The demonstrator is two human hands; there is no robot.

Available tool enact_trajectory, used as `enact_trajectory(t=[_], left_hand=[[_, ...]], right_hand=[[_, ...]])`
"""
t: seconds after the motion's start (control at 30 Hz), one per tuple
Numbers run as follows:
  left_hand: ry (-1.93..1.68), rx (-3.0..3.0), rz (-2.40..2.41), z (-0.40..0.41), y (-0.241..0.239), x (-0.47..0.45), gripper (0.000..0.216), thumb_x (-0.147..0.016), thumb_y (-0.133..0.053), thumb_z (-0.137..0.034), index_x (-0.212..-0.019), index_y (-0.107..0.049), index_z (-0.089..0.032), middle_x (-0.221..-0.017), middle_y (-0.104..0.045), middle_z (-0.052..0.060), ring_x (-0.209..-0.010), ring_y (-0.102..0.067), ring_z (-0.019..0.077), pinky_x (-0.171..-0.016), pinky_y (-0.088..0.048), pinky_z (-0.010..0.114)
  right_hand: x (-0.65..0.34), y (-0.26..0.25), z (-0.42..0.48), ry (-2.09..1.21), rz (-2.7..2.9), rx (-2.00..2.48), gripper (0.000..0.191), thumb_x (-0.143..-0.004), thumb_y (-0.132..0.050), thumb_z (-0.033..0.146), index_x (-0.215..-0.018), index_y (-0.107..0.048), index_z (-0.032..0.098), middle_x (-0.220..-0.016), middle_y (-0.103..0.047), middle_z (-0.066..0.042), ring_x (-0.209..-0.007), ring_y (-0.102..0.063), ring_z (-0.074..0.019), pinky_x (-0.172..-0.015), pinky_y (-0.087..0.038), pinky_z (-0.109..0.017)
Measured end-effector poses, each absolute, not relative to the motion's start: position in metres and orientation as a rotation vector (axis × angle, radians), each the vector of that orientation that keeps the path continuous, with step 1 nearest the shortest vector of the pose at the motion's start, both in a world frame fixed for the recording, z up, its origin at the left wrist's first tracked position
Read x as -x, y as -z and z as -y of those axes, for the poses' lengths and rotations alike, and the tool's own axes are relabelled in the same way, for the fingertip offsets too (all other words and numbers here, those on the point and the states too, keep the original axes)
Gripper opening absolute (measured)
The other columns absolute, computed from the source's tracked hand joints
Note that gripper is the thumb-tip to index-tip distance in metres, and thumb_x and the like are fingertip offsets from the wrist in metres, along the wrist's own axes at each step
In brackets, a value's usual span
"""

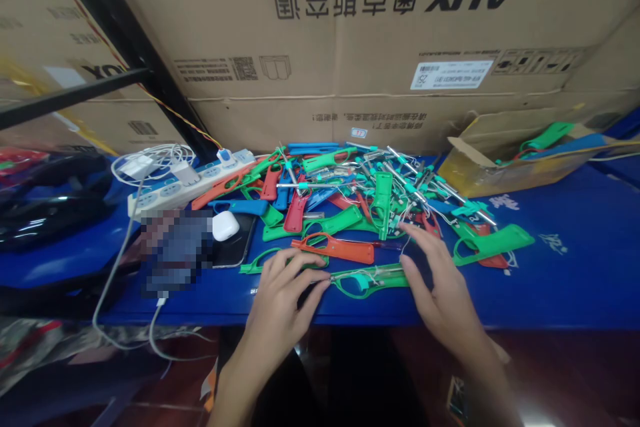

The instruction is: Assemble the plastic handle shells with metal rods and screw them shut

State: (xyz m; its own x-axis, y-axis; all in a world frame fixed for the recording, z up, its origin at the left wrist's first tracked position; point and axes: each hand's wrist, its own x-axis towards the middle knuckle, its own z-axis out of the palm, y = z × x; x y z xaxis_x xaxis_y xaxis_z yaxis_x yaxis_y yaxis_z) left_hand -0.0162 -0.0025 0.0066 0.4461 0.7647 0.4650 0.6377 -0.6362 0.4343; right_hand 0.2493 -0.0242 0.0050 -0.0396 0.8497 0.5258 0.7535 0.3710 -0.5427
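Observation:
A heap of green, orange, red and blue plastic handle shells (350, 207) mixed with metal rods lies on a blue table (560, 280). A green shell with a metal rod in it (367, 278) rests at the near edge between my hands. My left hand (285, 300) lies over its left end with fingers stretched out, the fingertips touching it. My right hand (440, 280) rests at its right end, fingers spread and the thumb against the part. An orange shell (340, 248) lies just behind.
A white power strip (185, 190) with chargers and cables sits at the left, beside a white earbud case (225, 225) on a dark phone. An open cardboard box (525, 160) with more shells stands at the right. Large cardboard cartons (380, 47) wall the back.

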Motion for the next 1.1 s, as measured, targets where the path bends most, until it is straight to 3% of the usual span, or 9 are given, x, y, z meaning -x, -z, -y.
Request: enact_trajectory(t=[0.13, 0.47, 0.63, 0.83, 1.0, 1.1], left_hand=[[-0.954, -2.497, -1.209, 0.005, -0.008, 0.016, 0.011, -0.099, -0.062, -0.018, -0.103, -0.069, -0.025, -0.114, -0.072, 0.003, -0.112, -0.055, 0.0249, -0.095, -0.042, 0.045], [-1.027, -2.467, -1.25, 0.005, -0.004, 0.016, 0.011, -0.099, -0.061, -0.016, -0.102, -0.068, -0.024, -0.115, -0.071, 0.004, -0.115, -0.055, 0.0254, -0.095, -0.042, 0.045], [-1.037, -2.457, -1.26, 0.006, -0.002, 0.017, 0.011, -0.099, -0.061, -0.016, -0.102, -0.068, -0.024, -0.126, -0.067, 0.005, -0.118, -0.054, 0.0256, -0.097, -0.044, 0.045], [-1.078, -2.446, -1.257, 0.004, -0.001, 0.015, 0.011, -0.099, -0.062, -0.016, -0.102, -0.069, -0.023, -0.123, -0.067, 0.005, -0.115, -0.055, 0.0252, -0.095, -0.046, 0.043], [-1.11, -2.464, -1.325, 0.008, 0.001, 0.013, 0.012, -0.098, -0.063, -0.016, -0.105, -0.071, -0.023, -0.112, -0.067, 0.007, -0.104, -0.056, 0.0247, -0.086, -0.046, 0.041], [-1.101, -2.488, -1.337, 0.01, 0.002, 0.014, 0.013, -0.098, -0.063, -0.015, -0.107, -0.071, -0.021, -0.106, -0.067, 0.007, -0.096, -0.055, 0.0233, -0.081, -0.045, 0.039]], right_hand=[[-0.251, -0.005, 0.023, -0.119, 1.777, 1.369, 0.035, -0.106, -0.042, 0.017, -0.134, -0.059, 0.026, -0.138, -0.062, -0.007, -0.132, -0.055, -0.0232, -0.11, -0.047, -0.045], [-0.251, -0.026, 0.003, -0.114, 1.808, 1.237, 0.028, -0.105, -0.047, 0.016, -0.125, -0.064, 0.027, -0.135, -0.064, -0.006, -0.127, -0.058, -0.0232, -0.111, -0.043, -0.046], [-0.23, -0.054, -0.042, 0.041, 2.336, 1.237, 0.025, -0.103, -0.052, 0.013, -0.122, -0.067, 0.019, -0.133, -0.063, -0.01, -0.123, -0.057, -0.0252, -0.101, -0.047, -0.042], [-0.199, -0.054, -0.09, 0.187, 2.737, 1.185, 0.03, -0.087, -0.064, -0.002, -0.108, -0.073, 0.018, -0.11, -0.072, -0.008, -0.104, -0.059, -0.0257, -0.09, -0.041, -0.037], [-0.201, -0.042, -0.096, 0.204, 2.682, 1.221, 0.017, -0.097, -0.06, 0.01, -0.11, -0.072, 0.014, -0.111, -0.07, -0.013, -0.101, -0.059, -0.0278, -0.086, -0.04, -0.038], [-0.205, -0.043, -0.092, 0.165, 2.624, 1.218, 0.027, -0.098, -0.062, 0.014, -0.124, -0.067, 0.013, -0.119, -0.068, -0.014, -0.108, -0.058, -0.029, -0.089, -0.04, -0.039]])
